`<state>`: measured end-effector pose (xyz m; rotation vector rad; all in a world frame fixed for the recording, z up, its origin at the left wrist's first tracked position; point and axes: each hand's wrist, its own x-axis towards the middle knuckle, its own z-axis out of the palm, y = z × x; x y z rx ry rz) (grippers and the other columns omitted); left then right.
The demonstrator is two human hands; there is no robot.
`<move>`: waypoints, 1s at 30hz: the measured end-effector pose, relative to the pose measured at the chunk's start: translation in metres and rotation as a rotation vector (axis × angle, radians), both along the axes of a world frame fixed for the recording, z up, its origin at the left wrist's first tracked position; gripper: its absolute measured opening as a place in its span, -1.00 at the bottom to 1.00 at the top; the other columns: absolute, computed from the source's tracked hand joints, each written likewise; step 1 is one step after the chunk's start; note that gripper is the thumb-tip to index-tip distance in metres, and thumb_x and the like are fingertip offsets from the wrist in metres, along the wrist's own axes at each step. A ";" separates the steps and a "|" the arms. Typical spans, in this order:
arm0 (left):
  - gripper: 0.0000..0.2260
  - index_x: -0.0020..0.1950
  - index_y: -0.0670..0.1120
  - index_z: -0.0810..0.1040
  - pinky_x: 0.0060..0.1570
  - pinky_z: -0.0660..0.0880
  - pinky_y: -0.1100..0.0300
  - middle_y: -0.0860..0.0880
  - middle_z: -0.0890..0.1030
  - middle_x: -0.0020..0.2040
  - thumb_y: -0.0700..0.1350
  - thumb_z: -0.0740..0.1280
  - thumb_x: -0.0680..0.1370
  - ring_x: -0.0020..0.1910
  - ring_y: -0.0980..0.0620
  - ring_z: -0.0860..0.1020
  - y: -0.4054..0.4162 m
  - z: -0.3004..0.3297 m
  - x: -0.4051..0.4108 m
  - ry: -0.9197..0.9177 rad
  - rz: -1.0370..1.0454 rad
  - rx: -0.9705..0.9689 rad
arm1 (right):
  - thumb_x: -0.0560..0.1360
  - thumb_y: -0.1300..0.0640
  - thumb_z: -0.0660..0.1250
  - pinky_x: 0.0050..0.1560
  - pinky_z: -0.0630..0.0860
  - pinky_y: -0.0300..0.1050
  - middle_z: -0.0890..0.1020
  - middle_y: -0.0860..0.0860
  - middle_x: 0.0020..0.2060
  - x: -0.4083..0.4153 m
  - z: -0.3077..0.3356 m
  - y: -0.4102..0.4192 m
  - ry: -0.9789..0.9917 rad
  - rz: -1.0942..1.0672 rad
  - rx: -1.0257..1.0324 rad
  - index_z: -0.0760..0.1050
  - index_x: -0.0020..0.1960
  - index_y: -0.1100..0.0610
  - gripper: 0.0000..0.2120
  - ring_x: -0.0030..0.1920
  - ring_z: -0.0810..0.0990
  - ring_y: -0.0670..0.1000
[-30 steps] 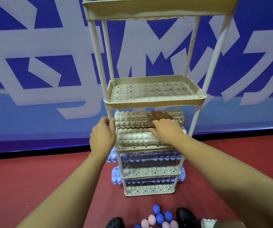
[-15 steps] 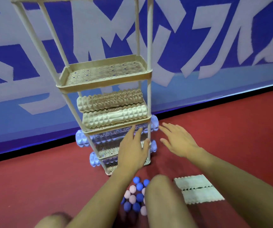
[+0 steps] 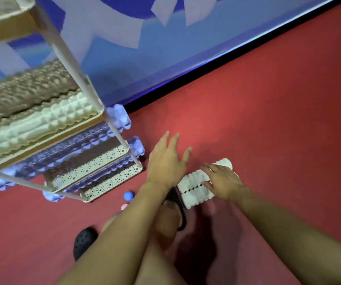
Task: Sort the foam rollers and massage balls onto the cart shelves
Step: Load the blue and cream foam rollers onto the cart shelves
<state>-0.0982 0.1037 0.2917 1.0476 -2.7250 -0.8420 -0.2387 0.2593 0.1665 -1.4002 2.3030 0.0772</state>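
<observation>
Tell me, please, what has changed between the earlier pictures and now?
Both hands left the cart and dropped toward the floor. The right hand now rests on the white rollers lying there, fingers spread; the left hand hovers open beside them. Nothing is gripped yet. The beige rollers and blue rollers stayed on their shelves.

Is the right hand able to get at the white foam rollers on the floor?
Likely yes: the right hand already rests its fingers on the white foam rollers, and nothing lies between them.
</observation>
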 end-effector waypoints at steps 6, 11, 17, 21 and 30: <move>-0.45 0.57 0.03 0.33 0.49 0.27 0.05 -0.01 0.37 0.54 0.24 0.22 0.64 0.52 -0.04 0.32 -0.005 -0.029 -0.033 -0.120 -0.191 0.157 | 0.58 -0.19 0.27 0.47 0.21 -0.02 0.32 0.00 0.53 -0.018 -0.069 0.009 -0.102 -0.025 0.155 0.17 0.60 0.00 -0.33 0.50 0.32 0.08; -0.65 0.31 0.09 0.56 0.24 0.47 0.13 0.11 0.62 0.23 0.23 0.30 0.61 0.21 0.07 0.58 -0.021 -0.034 -0.043 -0.162 -0.239 0.332 | 0.54 -0.23 0.33 0.39 0.33 -0.01 0.40 -0.01 0.47 -0.035 -0.114 0.008 -0.177 -0.049 0.258 0.23 0.56 0.01 -0.31 0.43 0.41 0.10; -0.75 0.09 0.07 0.60 0.07 0.54 0.12 0.15 0.65 -0.07 0.21 0.34 0.59 -0.07 0.13 0.61 -0.034 -0.037 -0.049 -0.158 -0.165 0.407 | 0.51 -0.14 0.41 0.43 0.29 -0.04 0.34 -0.02 0.52 -0.044 -0.157 0.015 -0.256 -0.105 0.289 0.22 0.58 0.01 -0.27 0.51 0.30 0.07; -0.75 0.08 0.08 0.60 0.02 0.55 0.16 0.13 0.66 -0.10 0.23 0.36 0.57 -0.08 0.12 0.61 -0.033 -0.042 -0.054 -0.205 -0.176 0.439 | 0.50 -0.15 0.42 0.52 0.09 0.03 0.15 -0.08 0.61 -0.042 -0.186 0.021 -0.227 -0.067 0.329 0.11 0.61 -0.04 -0.20 0.61 0.06 0.05; -0.73 0.13 0.13 0.60 0.12 0.56 0.08 0.19 0.65 -0.03 0.26 0.34 0.57 -0.02 0.17 0.61 -0.038 -0.046 -0.061 -0.241 -0.192 0.396 | 0.58 -0.04 0.22 0.31 0.24 0.04 0.41 -0.09 0.43 -0.030 -0.214 0.005 -0.032 -0.114 0.245 0.29 0.50 -0.07 -0.50 0.45 0.27 0.13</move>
